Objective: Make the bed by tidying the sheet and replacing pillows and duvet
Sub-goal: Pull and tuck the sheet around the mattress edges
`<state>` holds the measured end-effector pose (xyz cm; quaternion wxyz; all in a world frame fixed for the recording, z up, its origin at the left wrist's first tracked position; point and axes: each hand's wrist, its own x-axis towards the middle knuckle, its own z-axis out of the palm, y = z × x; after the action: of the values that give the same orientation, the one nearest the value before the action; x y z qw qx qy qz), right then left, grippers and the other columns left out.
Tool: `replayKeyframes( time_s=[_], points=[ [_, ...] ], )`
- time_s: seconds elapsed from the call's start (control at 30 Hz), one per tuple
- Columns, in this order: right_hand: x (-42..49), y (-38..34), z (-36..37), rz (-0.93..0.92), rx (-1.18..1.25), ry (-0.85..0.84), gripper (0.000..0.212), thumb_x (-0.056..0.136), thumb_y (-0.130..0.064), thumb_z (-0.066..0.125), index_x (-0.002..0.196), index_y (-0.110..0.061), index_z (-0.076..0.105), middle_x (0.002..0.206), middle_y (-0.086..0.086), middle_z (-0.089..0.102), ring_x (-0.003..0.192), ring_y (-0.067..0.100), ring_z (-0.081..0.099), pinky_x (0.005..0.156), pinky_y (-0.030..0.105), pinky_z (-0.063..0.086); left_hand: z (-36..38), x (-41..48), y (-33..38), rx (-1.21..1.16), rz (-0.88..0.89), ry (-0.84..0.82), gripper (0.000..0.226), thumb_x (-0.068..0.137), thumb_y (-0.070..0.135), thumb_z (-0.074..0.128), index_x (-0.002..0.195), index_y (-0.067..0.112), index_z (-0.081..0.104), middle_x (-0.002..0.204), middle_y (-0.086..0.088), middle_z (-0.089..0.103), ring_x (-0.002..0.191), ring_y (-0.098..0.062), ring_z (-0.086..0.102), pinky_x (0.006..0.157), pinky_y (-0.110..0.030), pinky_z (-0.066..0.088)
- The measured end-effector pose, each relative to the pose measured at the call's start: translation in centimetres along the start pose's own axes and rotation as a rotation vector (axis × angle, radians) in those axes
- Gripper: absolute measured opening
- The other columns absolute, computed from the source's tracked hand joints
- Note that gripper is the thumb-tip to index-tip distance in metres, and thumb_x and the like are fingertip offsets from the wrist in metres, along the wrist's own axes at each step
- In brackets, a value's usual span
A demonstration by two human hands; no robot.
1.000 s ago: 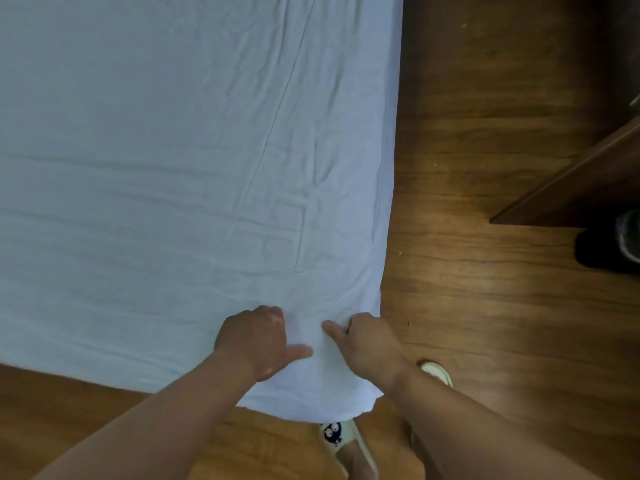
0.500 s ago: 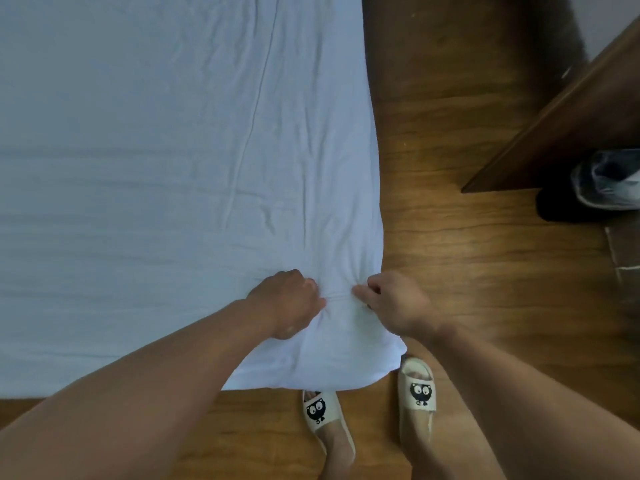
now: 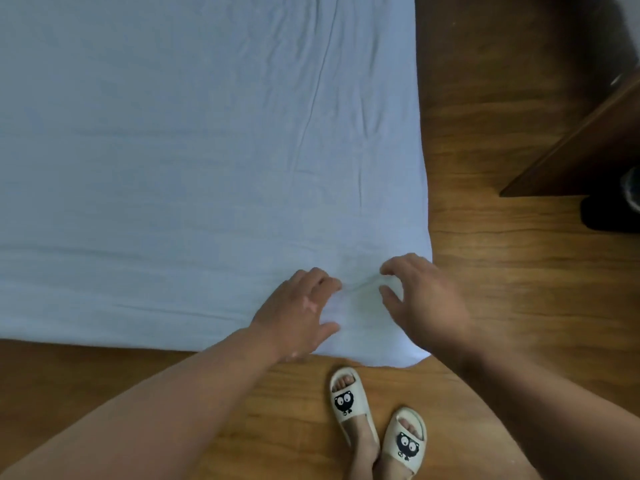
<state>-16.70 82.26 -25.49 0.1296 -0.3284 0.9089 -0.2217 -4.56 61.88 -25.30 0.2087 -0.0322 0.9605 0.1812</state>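
A pale blue sheet covers the bed and fills the upper left of the view, with a long crease running down its right part. Its near right corner hangs over the mattress edge. My left hand rests on the sheet near that corner, fingers loosely spread. My right hand hovers just right of it over the corner, thumb and fingers apart and slightly curved, holding nothing. A small ridge of fabric lies between the two hands. No pillows or duvet are in view.
Wooden floor runs along the bed's right side and front. A dark wooden furniture edge juts in at the right, with a dark object beneath it. My feet in cream slippers stand at the bed's corner.
Both hands have let go of the sheet fold they were pinching and have opened. The view has shifted so the bed corner sits closer to the centre.
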Motion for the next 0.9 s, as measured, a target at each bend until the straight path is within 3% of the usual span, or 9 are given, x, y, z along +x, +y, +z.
replayKeyframes(
  time_s=[0.1,0.23,0.3,0.37,0.47,0.57,0.7,0.8,0.9],
  points=[
    [-1.9,-4.9,4.2,-0.269,0.079,-0.014,0.044,0.083,-0.034,0.074,0.124,-0.020,0.066,0.119,-0.002,0.068,0.110,0.021,0.062,0.090,0.037,0.053,2.2,-5.4,-6.4,0.143,-0.062,0.226,0.077,0.077,0.037,0.084,0.143,0.014,0.053,0.149,-0.005,0.048,0.136,-0.026,0.042,0.108,-0.045,0.047],
    [-1.0,-8.2,9.4,-0.279,-0.059,-0.012,0.053,0.080,-0.039,0.077,0.129,-0.021,0.064,0.126,-0.002,0.064,0.119,0.022,0.058,0.099,0.038,0.047,3.6,-7.6,-11.3,0.171,-0.057,0.458,0.051,0.091,0.038,0.058,0.134,0.012,0.064,0.142,-0.006,0.059,0.134,-0.024,0.049,0.111,-0.037,0.042],
    [-0.7,-8.0,10.6,-0.253,-0.076,0.060,0.040,0.082,-0.035,0.076,0.119,-0.023,0.071,0.118,-0.004,0.066,0.113,0.021,0.059,0.095,0.037,0.047,4.0,-6.6,-11.3,0.193,-0.006,0.559,0.038,0.087,0.032,0.065,0.115,0.010,0.076,0.122,-0.007,0.071,0.117,-0.025,0.063,0.104,-0.032,0.041],
    [-0.5,-7.9,11.3,-0.264,-0.078,0.122,0.023,0.083,-0.029,0.077,0.106,-0.025,0.076,0.106,-0.006,0.069,0.101,0.020,0.062,0.087,0.036,0.047,4.6,-5.5,-10.7,0.178,-0.012,0.631,0.017,0.078,0.017,0.082,0.093,0.012,0.080,0.098,-0.006,0.077,0.092,-0.027,0.072,0.087,-0.036,0.052],
    [0.2,-8.2,11.8,-0.267,-0.082,0.152,0.009,0.083,-0.022,0.079,0.089,-0.027,0.079,0.084,-0.010,0.070,0.079,0.018,0.060,0.073,0.032,0.048,4.8,-4.8,-11.0,0.082,-0.110,0.602,0.016,0.073,0.010,0.089,0.079,0.019,0.077,0.073,0.002,0.070,0.066,-0.022,0.064,0.055,-0.032,0.055],
    [-0.2,-8.2,11.3,-0.182,-0.003,0.159,0.006,0.087,-0.029,0.074,0.086,-0.029,0.079,0.077,-0.013,0.068,0.070,0.014,0.058,0.062,0.031,0.048,5.0,-5.2,-11.5,0.038,-0.096,0.609,0.013,0.075,0.018,0.088,0.080,0.024,0.077,0.069,0.006,0.067,0.060,-0.019,0.062,0.049,-0.029,0.051],
    [-3.3,-8.8,10.7,-0.140,0.042,0.126,0.015,0.089,-0.035,0.064,0.091,-0.030,0.079,0.081,-0.016,0.068,0.072,0.010,0.060,0.061,0.028,0.047,6.1,-7.0,-10.6,0.041,-0.023,0.608,0.012,0.076,0.013,0.082,0.074,0.021,0.073,0.062,0.005,0.062,0.056,-0.019,0.056,0.047,-0.028,0.048],
    [-3.2,-10.5,10.2,-0.061,-0.066,0.086,0.013,0.091,-0.030,0.066,0.092,-0.030,0.079,0.081,-0.015,0.066,0.073,0.011,0.058,0.061,0.028,0.045,5.7,-7.9,-11.5,-0.020,0.053,0.581,0.009,0.087,0.018,0.069,0.079,0.022,0.071,0.070,0.006,0.065,0.063,-0.018,0.058,0.052,-0.032,0.053],
    [-2.5,-14.4,9.9,-0.130,-0.109,0.047,0.015,0.088,-0.030,0.069,0.102,-0.030,0.075,0.090,-0.014,0.064,0.083,0.009,0.056,0.069,0.026,0.047,4.0,-9.8,-15.0,-0.077,0.203,0.519,0.031,0.091,0.041,0.060,0.115,0.025,0.071,0.115,0.005,0.070,0.104,-0.016,0.065,0.091,-0.033,0.057]
  ],
)
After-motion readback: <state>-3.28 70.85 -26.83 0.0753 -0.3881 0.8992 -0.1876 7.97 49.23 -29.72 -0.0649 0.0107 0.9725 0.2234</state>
